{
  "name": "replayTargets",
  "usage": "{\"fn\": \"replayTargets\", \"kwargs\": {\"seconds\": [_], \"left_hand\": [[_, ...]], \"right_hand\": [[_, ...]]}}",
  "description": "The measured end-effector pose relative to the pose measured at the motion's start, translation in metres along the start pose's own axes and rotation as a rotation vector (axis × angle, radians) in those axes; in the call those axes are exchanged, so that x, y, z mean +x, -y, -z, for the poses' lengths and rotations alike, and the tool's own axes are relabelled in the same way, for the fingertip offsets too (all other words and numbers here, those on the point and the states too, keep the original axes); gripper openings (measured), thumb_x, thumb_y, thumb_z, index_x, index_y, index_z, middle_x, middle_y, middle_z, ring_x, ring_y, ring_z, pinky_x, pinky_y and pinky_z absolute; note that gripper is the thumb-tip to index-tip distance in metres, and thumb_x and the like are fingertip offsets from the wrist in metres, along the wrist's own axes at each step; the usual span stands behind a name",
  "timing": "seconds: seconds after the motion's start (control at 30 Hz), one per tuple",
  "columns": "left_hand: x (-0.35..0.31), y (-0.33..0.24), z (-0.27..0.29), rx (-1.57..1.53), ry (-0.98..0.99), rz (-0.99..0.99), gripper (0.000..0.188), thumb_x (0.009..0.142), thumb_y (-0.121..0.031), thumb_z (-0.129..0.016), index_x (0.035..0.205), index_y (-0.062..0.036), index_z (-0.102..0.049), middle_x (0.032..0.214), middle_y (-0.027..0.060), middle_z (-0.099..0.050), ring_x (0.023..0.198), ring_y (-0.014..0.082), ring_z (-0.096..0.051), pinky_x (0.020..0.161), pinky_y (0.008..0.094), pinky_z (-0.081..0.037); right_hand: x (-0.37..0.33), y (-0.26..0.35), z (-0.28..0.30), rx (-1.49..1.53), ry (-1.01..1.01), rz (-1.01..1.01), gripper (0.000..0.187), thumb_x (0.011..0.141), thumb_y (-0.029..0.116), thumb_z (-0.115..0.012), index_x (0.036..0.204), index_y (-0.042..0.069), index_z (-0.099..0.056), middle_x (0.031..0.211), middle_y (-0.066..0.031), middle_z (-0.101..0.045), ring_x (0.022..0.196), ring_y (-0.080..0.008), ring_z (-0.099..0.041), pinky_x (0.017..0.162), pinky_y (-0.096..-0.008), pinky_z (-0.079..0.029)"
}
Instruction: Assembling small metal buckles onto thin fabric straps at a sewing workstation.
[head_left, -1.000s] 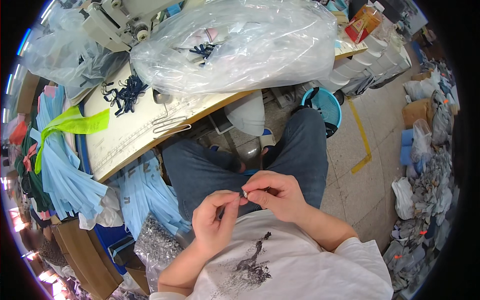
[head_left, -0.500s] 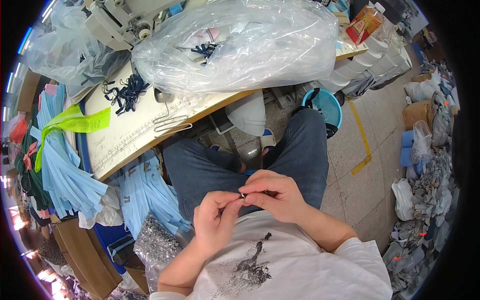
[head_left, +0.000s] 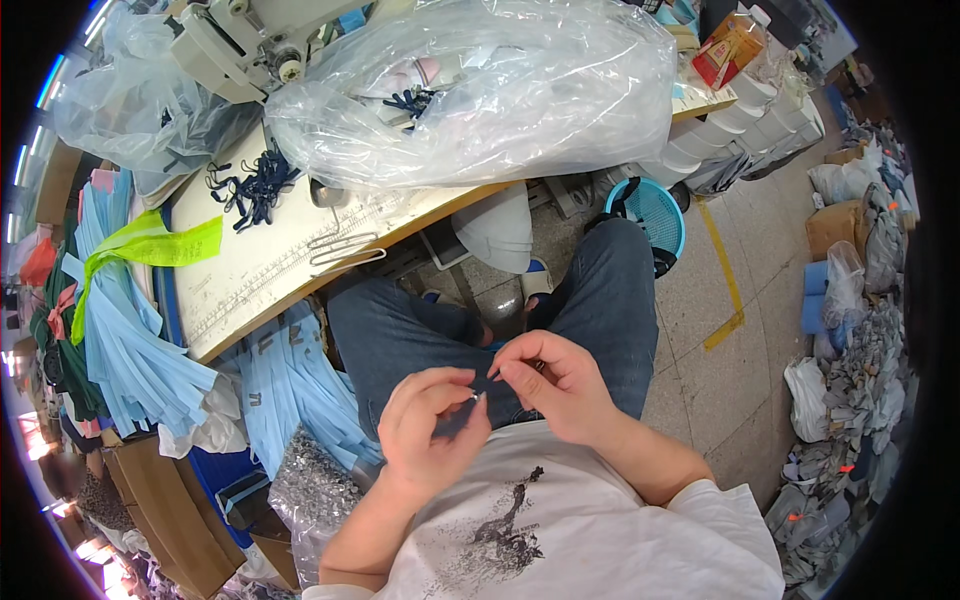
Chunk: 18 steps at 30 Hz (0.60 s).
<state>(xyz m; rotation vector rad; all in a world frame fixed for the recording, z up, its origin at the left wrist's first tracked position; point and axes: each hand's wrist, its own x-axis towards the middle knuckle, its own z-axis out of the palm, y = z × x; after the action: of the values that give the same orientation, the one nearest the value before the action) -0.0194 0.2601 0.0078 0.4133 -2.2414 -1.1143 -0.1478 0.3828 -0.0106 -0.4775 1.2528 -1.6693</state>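
My left hand (head_left: 428, 428) and my right hand (head_left: 552, 388) meet over my lap, just above my jeans (head_left: 600, 300). Between their fingertips they pinch a small dark piece with a bit of shiny metal (head_left: 483, 393); it is too small to name. The left thumb and forefinger close on its left end. On its right end, the right hand's fingers curl in. My white printed shirt (head_left: 540, 530) is below the hands.
A worktable (head_left: 260, 270) with a sewing machine (head_left: 260, 45), a big clear plastic bag (head_left: 480, 90), dark cord pieces (head_left: 255, 185) and a wire hook (head_left: 345, 250) lies ahead. Light blue fabric bundles (head_left: 120, 340) hang at left. A blue basket (head_left: 660, 215) stands at right.
Both hands have stayed over the lap; the fingers have shifted slightly around the small piece, the left hand dropping a little lower.
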Motion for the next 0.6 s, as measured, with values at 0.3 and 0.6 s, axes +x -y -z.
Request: {"fn": "replayTargets", "kwargs": {"seconds": [0.3, 0.6], "left_hand": [[-0.006, 0.008, 0.007, -0.465, 0.087, 0.164, 0.027, 0.069, 0.011, -0.07, 0.094, 0.0014, -0.064, 0.086, 0.0108, -0.064, 0.067, 0.0151, -0.058, 0.061, 0.0247, -0.047], [-0.008, 0.007, 0.007, -0.356, 0.127, 0.335, 0.024, 0.076, 0.008, -0.071, 0.099, 0.0024, -0.066, 0.088, 0.0084, -0.06, 0.074, 0.0129, -0.056, 0.064, 0.0232, -0.045]], "right_hand": [[0.002, -0.006, -0.001, -0.052, -0.006, 0.133, 0.018, 0.092, 0.005, -0.06, 0.11, 0.005, -0.056, 0.091, 0.0031, -0.058, 0.069, 0.0006, -0.047, 0.059, -0.0154, -0.038], [-0.003, 0.007, 0.001, -0.109, 0.071, 0.161, 0.023, 0.086, -0.003, -0.065, 0.104, 0.005, -0.055, 0.093, -0.0015, -0.059, 0.073, -0.0028, -0.052, 0.061, -0.0169, -0.04]]}}
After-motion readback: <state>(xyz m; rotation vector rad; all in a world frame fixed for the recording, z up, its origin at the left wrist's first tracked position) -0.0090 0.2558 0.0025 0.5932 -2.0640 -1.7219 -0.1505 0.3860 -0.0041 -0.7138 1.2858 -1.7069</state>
